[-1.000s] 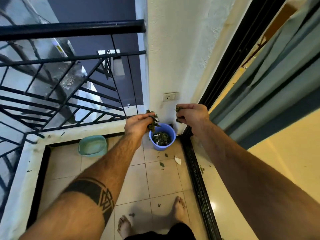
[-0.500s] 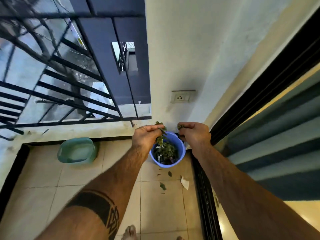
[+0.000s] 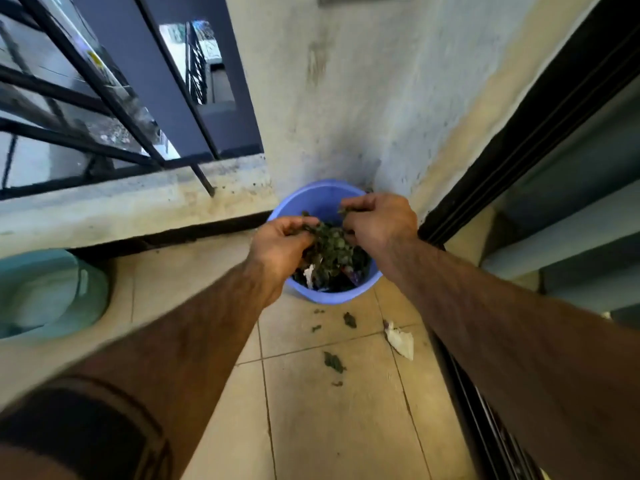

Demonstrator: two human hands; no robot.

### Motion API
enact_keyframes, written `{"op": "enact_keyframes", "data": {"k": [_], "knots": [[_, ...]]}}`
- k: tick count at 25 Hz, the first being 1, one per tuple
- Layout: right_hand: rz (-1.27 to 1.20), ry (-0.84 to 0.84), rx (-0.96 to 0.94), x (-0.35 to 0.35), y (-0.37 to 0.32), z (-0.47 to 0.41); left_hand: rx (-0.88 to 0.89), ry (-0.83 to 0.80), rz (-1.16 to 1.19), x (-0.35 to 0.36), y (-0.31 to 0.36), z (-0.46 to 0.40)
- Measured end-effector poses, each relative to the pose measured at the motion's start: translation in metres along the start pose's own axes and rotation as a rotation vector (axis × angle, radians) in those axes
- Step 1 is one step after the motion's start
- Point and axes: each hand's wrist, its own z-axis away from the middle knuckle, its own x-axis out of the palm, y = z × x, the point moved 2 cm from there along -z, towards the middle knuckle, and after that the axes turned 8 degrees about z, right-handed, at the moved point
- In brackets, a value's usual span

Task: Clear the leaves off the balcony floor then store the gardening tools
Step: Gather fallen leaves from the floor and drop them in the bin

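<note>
A blue bucket [image 3: 313, 197] stands in the balcony corner, holding a heap of dark green leaves [image 3: 332, 251]. Both hands are over its mouth. My left hand [image 3: 280, 244] grips a bunch of leaves at the bucket's left rim. A few leaves are pinched in the curled fingers of my right hand [image 3: 379, 221] above the right side. Loose leaves [image 3: 334, 362] and a white scrap [image 3: 401, 341] lie on the beige floor tiles just in front of the bucket.
A pale green basin [image 3: 52, 292] sits on the floor at the left, below the concrete ledge [image 3: 131, 199] and black railing [image 3: 86, 140]. The sliding door's black track [image 3: 478, 410] runs along the right side, with the wall behind the bucket.
I have bent down closer to the bucket. Both hands have dropped from above the rim into its mouth, still holding leaves.
</note>
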Motion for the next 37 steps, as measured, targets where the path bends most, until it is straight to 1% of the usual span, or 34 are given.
{"op": "enact_keyframes", "data": {"k": [2,3,4,6,8,10,13,16,20,24,26,28,31,34,37], "knots": [[-0.051,-0.101,0.010,0.011,0.007,-0.010,-0.024,-0.068,-0.028,0.006,-0.003,-0.017],[-0.040,-0.154,0.022,0.015,0.009,-0.013,-0.062,-0.107,-0.073,0.008,-0.001,-0.023],[-0.009,-0.171,0.033,0.017,0.011,-0.014,-0.090,-0.125,-0.135,0.008,0.001,-0.026],[0.042,-0.132,0.030,0.012,0.014,-0.009,-0.079,-0.097,-0.236,0.004,0.009,-0.024],[0.056,-0.081,0.022,0.000,0.011,0.004,-0.014,-0.054,-0.278,0.000,0.020,-0.015],[0.106,-0.074,-0.021,-0.017,-0.013,0.022,0.052,-0.058,-0.305,-0.001,0.037,-0.002],[0.205,-0.088,-0.129,-0.048,-0.068,0.047,0.140,-0.102,-0.433,0.002,0.078,0.027],[0.301,-0.101,-0.238,-0.080,-0.125,0.080,0.221,-0.070,-0.523,0.004,0.129,0.067],[0.422,-0.104,-0.386,-0.134,-0.191,0.142,0.353,-0.006,-0.694,-0.005,0.208,0.142],[0.451,-0.085,-0.492,-0.217,-0.263,0.231,0.433,0.069,-0.813,-0.024,0.305,0.254],[0.441,-0.067,-0.539,-0.259,-0.299,0.280,0.475,0.123,-0.839,-0.034,0.351,0.316],[0.429,-0.058,-0.590,-0.291,-0.327,0.326,0.512,0.181,-0.817,-0.040,0.383,0.373],[0.436,-0.105,-0.667,-0.317,-0.353,0.386,0.504,0.238,-0.793,-0.050,0.399,0.447],[0.476,-0.195,-0.749,-0.327,-0.364,0.437,0.484,0.304,-0.832,-0.061,0.396,0.508],[0.493,-0.284,-0.795,-0.329,-0.365,0.476,0.464,0.390,-0.820,-0.076,0.392,0.559]]}}
